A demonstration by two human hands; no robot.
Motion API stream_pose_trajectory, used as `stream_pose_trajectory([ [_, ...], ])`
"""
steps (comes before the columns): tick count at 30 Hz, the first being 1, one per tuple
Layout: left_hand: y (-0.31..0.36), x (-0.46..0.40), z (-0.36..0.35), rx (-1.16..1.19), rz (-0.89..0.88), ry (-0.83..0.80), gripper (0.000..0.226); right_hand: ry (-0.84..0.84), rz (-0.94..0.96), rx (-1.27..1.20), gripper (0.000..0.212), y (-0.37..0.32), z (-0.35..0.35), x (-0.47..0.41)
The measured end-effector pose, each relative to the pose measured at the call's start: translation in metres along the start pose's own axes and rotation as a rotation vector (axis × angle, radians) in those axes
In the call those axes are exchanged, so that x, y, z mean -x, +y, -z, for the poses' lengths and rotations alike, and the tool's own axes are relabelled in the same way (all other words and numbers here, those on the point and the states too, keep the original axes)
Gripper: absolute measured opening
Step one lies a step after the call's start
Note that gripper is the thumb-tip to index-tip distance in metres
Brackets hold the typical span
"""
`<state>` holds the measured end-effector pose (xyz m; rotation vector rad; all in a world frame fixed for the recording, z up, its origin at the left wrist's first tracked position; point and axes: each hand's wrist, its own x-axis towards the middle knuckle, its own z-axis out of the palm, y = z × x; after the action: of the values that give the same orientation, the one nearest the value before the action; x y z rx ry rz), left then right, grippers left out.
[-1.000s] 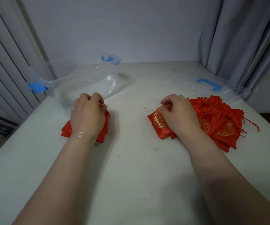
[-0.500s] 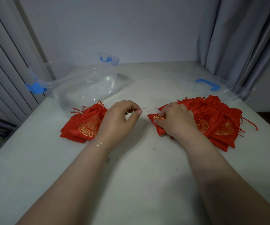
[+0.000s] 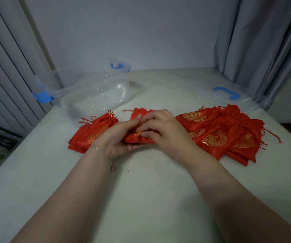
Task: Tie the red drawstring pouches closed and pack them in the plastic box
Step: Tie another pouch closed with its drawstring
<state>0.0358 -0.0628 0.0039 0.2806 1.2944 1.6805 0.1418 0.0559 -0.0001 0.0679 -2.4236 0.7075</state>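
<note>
At the middle of the white table, both hands hold one red pouch [image 3: 137, 114] with gold print. My left hand [image 3: 118, 137] cups it from below and left, and my right hand [image 3: 164, 130] pinches its top from the right. A small stack of tied red pouches [image 3: 95, 128] lies just left of my hands. A larger heap of red pouches [image 3: 218, 132] spreads to the right. The clear plastic box [image 3: 95, 95] with blue clips stands behind the left stack; I see no pouches inside it.
The box's clear lid [image 3: 228, 93] with a blue handle lies at the back right, near grey curtains [image 3: 263, 41]. Vertical blinds [image 3: 6, 67] run along the left table edge. A white wall closes the back.
My left hand left the left stack and crossed to the centre. My right hand lifted one pouch off the right heap and brought it leftward; both hands now hold it.
</note>
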Motion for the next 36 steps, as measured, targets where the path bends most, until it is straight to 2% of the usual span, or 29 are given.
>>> stream_pose_trajectory([
  [2,0.0,-0.001,0.0,0.003,-0.081,0.017,0.026,0.04,-0.054,-0.098,0.028,-0.002,-0.001,0.001],
  [4,0.001,-0.001,-0.001,-0.009,-0.166,0.041,0.022,0.208,-0.153,-0.142,0.038,0.0,0.003,0.0],
  [6,0.001,0.003,-0.005,-0.072,-0.203,0.008,0.023,0.347,-0.272,-0.167,0.043,0.007,0.008,-0.001],
  [7,0.001,0.006,-0.006,-0.119,-0.205,-0.029,0.028,0.347,-0.333,-0.203,0.045,0.009,0.011,-0.002],
  [10,-0.001,0.01,-0.006,-0.205,-0.174,-0.148,0.04,0.204,-0.507,-0.34,0.04,0.02,0.018,-0.003],
  [12,-0.003,0.01,-0.006,-0.235,-0.145,-0.176,0.041,0.107,-0.534,-0.295,0.028,0.024,0.018,-0.002],
  [14,-0.006,0.008,-0.006,-0.332,-0.15,-0.128,0.036,0.016,-0.511,-0.19,0.035,0.027,0.014,-0.001],
  [18,-0.007,0.0,-0.007,-0.495,-0.261,0.125,0.04,-0.075,-0.516,-0.126,0.046,0.029,0.009,0.001],
  [21,-0.008,-0.003,-0.009,-0.43,-0.426,0.232,0.028,-0.084,-0.495,-0.097,0.045,0.027,0.007,0.002],
  [25,-0.009,-0.004,-0.011,-0.179,-0.515,0.199,0.016,0.002,-0.542,-0.075,0.043,0.024,0.012,0.002],
  [29,-0.004,-0.006,-0.007,-0.05,-0.578,0.241,0.02,0.148,-0.608,-0.171,0.054,0.023,0.024,-0.002],
  [31,-0.004,-0.006,-0.01,-0.036,-0.594,0.288,0.024,0.148,-0.651,-0.238,0.063,0.023,0.028,-0.003],
  [34,-0.004,-0.005,-0.012,-0.052,-0.616,0.345,0.033,0.144,-0.668,-0.295,0.05,0.025,0.031,-0.001],
  [36,-0.003,-0.003,-0.01,-0.066,-0.637,0.374,0.037,0.155,-0.676,-0.265,0.049,0.029,0.032,-0.001],
])
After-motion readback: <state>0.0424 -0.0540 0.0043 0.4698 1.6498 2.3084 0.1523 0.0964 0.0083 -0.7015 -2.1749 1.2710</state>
